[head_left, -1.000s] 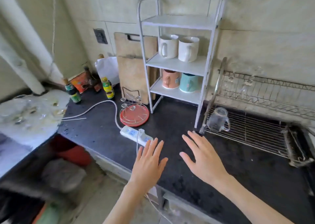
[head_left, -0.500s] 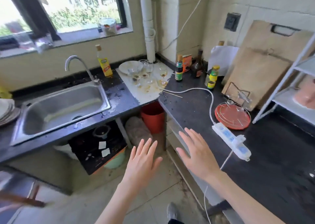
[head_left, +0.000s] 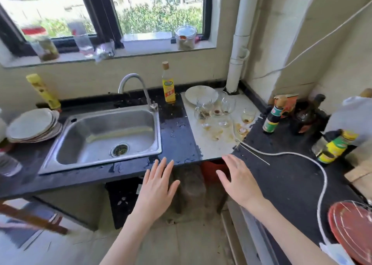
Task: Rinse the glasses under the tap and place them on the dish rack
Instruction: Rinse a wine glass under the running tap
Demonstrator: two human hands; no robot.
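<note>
Kitchen desk (head_left: pixel 177 135) with sink (head_left: pixel 104 137); dirty glasses (head_left: pixel 218 113) cluster centre-right, likely fragile and slippery, best gripped round the bowl. Left hand (head_left: pixel 157 186) and right hand (head_left: pixel 239 182) hover wide, empty, lower centre

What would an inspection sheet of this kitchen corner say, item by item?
Surface: dark counter, wet beside the sink; stained white slab.
Job's things: dirty glasses clustered on the slab; tap not running; dish rack not in view.
Clutter: stacked plates, yellow bottle, sauce bottles, red tray.
Hands: left hand and right hand open, empty.
Cables: white cord across the counter.
Surroundings: window, jars on the sill.
</note>
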